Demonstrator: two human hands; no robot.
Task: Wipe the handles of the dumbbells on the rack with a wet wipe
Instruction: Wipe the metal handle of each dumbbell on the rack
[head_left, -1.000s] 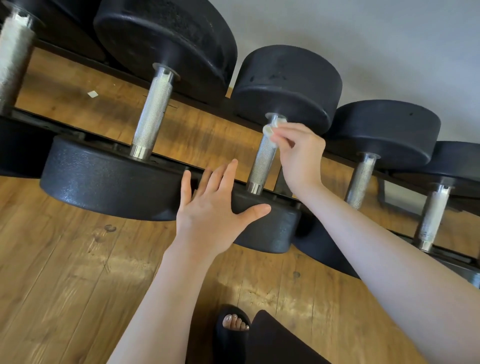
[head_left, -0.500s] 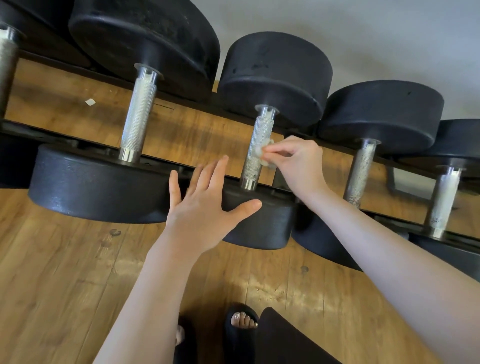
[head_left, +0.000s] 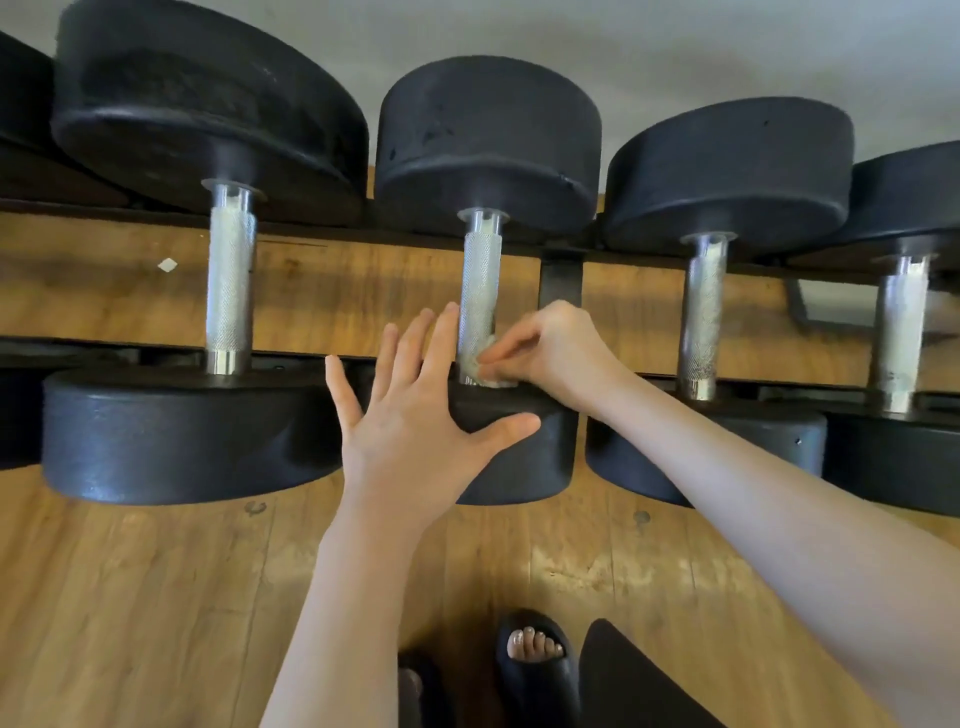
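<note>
Nearest the camera, two sandalled feet (head_left: 535, 670) are seen on a wooden floor (head_left: 130, 597). Two bare forearms are stretched forward from there to a row of black dumbbells laid side by side on a rack (head_left: 560, 280), each with a knurled metal handle between two round heads.

The left hand (head_left: 415, 415) is spread wide, fingers straight, and is laid flat over the near head (head_left: 540, 457) of the second dumbbell from the left; nothing is held in it, and the dumbbell appears to be steadied by it. Just beyond, a small crumpled wipe (head_left: 485, 371) is pinched between the thumb and fingertips of the right hand (head_left: 550, 353). The wipe is pressed against the lowest part of the handle (head_left: 480, 291), right where the bar meets the near head.

The step in hand is judged to be a stroke along this one handle. For it to be done well, the wipe would best be wrapped further round the bar instead of dabbed on one side, and the knurling followed firmly along its full length, with the underside and the smooth collars at both ends included. The flat press on the head should be kept so that the dumbbell is not rolled.

Farther off, two more handles to the right and one to the left are seen untouched by either hand, and a pale wall (head_left: 675, 47) is seen behind the far heads
</note>
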